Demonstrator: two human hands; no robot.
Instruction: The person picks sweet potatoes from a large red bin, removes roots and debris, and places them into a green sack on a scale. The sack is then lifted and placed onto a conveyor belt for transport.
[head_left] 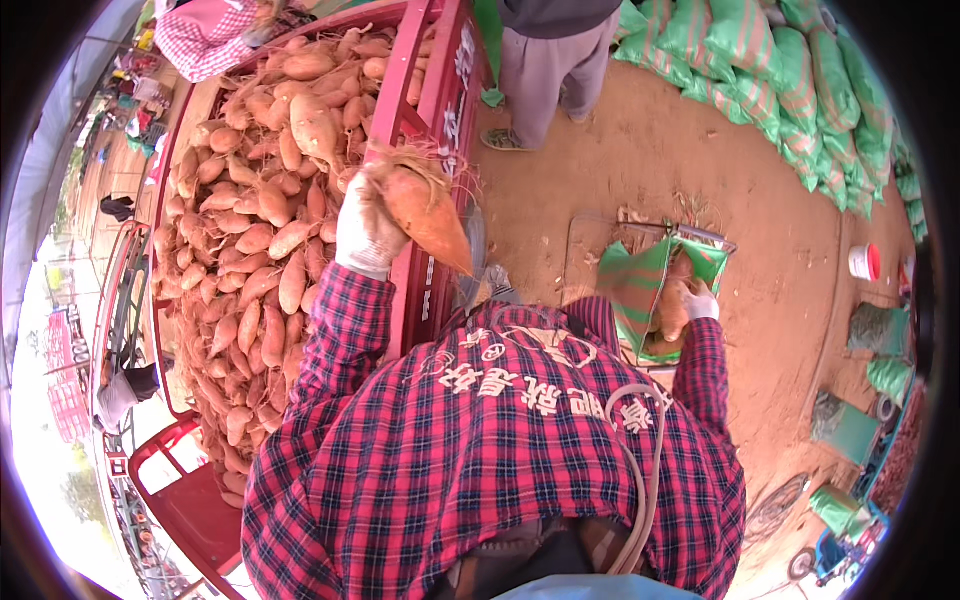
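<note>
My left hand [368, 228], in a white glove, is closed round a large orange sweet potato [430, 222] with stringy roots at its top. It is raised over the red side rail of a truck bed heaped with sweet potatoes [260, 235]. My right hand [700, 302], also gloved, reaches into the mouth of a green striped woven sack [632, 285]. There its fingers close on a brownish sweet potato [672, 308]; part of them is hidden. A metal frame [700, 237] stands round the sack's opening.
The truck's red rail [418, 120] runs along my left. Ahead stands another person [555, 75] in grey trousers. Filled green sacks [790, 90] are stacked at the far right, and a white-and-red bucket [863, 263] stands on the brown dirt ground [770, 230].
</note>
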